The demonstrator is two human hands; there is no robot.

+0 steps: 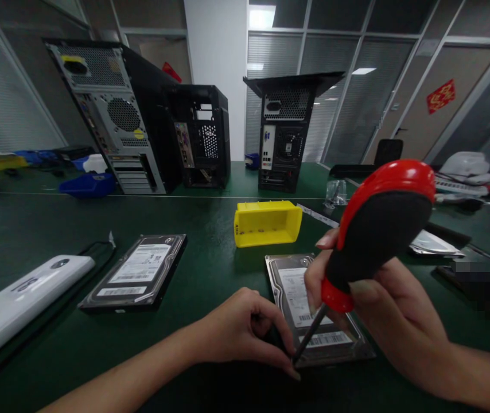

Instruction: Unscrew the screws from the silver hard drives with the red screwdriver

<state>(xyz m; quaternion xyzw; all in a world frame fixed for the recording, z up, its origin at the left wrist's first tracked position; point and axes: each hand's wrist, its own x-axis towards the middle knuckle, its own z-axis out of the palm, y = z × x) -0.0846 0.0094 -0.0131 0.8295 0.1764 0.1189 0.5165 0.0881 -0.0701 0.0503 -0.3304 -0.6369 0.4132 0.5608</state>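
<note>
My right hand (393, 298) grips a red and black screwdriver (382, 223) by its fat handle. The shaft slants down to the near left corner of a hard drive (292, 287), which lies label up in front of me. My left hand (249, 332) has thumb and forefinger pinched at that same corner, around the screwdriver's tip. Whatever sits between those fingertips is too small to make out. A second hard drive (137, 269), also label up, rests farther left, apart from both hands.
Beyond the drives a yellow bin (268, 223) lies with small bits inside. A long white device (30, 298) with a black cable is at left. Computer cases (146, 115), one topped by a black panel (294, 82), stand at the back. A blue bin (88, 185) sits beside them.
</note>
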